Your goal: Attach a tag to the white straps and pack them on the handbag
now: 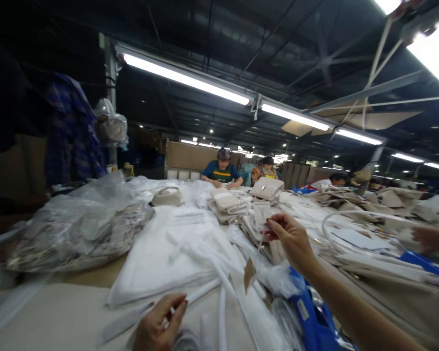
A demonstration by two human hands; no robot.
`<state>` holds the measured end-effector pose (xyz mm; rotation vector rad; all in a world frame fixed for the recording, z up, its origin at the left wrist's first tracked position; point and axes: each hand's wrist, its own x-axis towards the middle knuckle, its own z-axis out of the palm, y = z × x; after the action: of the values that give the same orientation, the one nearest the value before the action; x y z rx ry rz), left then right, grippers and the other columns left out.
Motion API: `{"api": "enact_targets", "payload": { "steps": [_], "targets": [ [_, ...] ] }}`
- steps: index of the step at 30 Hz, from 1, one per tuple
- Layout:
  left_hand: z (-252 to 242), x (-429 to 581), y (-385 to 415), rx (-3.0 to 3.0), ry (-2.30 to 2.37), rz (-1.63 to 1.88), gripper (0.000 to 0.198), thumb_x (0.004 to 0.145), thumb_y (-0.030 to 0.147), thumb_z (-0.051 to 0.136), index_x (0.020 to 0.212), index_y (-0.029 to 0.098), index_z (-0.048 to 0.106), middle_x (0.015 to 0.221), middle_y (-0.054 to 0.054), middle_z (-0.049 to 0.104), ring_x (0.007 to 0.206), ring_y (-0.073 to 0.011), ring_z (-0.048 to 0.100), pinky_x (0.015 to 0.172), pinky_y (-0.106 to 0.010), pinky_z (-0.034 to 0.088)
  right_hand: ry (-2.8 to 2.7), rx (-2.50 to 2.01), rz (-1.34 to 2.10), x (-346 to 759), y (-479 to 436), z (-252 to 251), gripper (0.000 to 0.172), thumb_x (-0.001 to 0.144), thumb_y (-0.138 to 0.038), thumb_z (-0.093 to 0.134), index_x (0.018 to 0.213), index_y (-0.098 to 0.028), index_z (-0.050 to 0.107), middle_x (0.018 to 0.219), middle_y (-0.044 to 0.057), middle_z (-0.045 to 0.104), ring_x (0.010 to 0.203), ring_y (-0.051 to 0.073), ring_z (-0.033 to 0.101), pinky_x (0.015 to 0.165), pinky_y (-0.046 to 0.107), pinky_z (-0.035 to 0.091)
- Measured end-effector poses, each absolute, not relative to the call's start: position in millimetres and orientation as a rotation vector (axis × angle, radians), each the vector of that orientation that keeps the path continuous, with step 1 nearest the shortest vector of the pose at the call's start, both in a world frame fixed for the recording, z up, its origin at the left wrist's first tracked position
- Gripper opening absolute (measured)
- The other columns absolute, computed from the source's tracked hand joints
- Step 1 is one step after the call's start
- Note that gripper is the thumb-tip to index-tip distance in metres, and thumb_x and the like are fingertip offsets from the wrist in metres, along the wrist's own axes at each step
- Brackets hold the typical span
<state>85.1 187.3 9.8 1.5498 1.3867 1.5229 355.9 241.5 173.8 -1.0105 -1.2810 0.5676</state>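
My left hand [161, 321] is low in the head view, thumb and forefinger pinched together. A white tube [204, 291] ends right at its fingertips; whether they grip it, I cannot make out. My right hand [290, 237] reaches in from the right, raised over the table, its fingertips closed on a thin pale strip [261, 241] that hangs down. Just behind these fingers stands a white card [262, 213]. Below hangs or lies a small brown tag [249, 274]. More white tubes rest on a stack of white sheets [149, 258] between my hands.
Clear plastic bags [84, 219] heap up on the left. Folded beige bags [227, 201] pile at the middle. A blue tool or holder [314, 317] lies under my right forearm. Another person's hand [435, 241] shows at the right edge; co-workers [221, 173] sit across the table.
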Motion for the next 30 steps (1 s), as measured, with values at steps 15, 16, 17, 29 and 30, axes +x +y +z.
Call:
{"api": "enact_targets", "payload": {
  "steps": [15,16,17,29,30],
  "targets": [
    [24.7,97.0,183.6,1.180,0.883,1.461,0.025,0.069,0.039,0.072,0.067,0.015,0.067,0.062,-0.001,0.059,0.058,-0.0119,0.048,0.057,-0.022,0.037,-1.589,-0.884,1.064,210.7,200.8,120.5,0.020,0.076,-0.036,0.061,0.073,-0.019,0.052,0.060,-0.005,0.056,0.053,0.011,0.059,0.050,0.022,0.048],
    [25.8,96.9,183.3,1.145,0.881,1.473,0.027,0.068,0.040,0.073,0.064,0.014,0.067,0.059,-0.001,0.058,0.057,-0.0114,0.047,0.055,-0.021,0.036,-1.593,-0.887,1.066,208.5,200.5,120.6,0.020,0.076,-0.037,0.061,0.073,-0.019,0.052,0.060,-0.005,0.056,0.052,0.011,0.058,0.049,0.022,0.047],
    [26.9,96.5,183.0,1.111,0.880,1.485,0.028,0.067,0.040,0.074,0.061,0.014,0.066,0.055,-0.001,0.056,0.054,-0.0106,0.046,0.053,-0.021,0.035,-1.605,-0.890,1.064,207.3,200.4,121.0,0.020,0.076,-0.037,0.060,0.073,-0.019,0.052,0.061,-0.005,0.055,0.052,0.010,0.057,0.050,0.022,0.046],
    [31.6,87.9,181.2,0.767,0.847,1.682,0.022,0.062,0.035,0.074,0.063,0.014,0.069,0.060,-0.003,0.065,0.047,-0.0104,0.049,0.048,-0.022,0.038,-2.055,-1.055,1.059,237.7,210.9,64.2,0.035,0.061,-0.018,0.063,0.096,-0.022,0.066,0.097,0.006,0.069,0.097,0.026,0.061,0.088,0.039,0.042],
    [32.4,88.1,181.0,0.757,0.838,1.684,0.023,0.060,0.035,0.076,0.061,0.014,0.068,0.059,-0.004,0.065,0.046,-0.0105,0.049,0.046,-0.022,0.037,-2.080,-1.056,0.986,237.7,210.3,57.2,0.027,0.065,-0.019,0.063,0.091,-0.023,0.069,0.093,0.005,0.069,0.094,0.025,0.061,0.087,0.038,0.042]
  ]
}}
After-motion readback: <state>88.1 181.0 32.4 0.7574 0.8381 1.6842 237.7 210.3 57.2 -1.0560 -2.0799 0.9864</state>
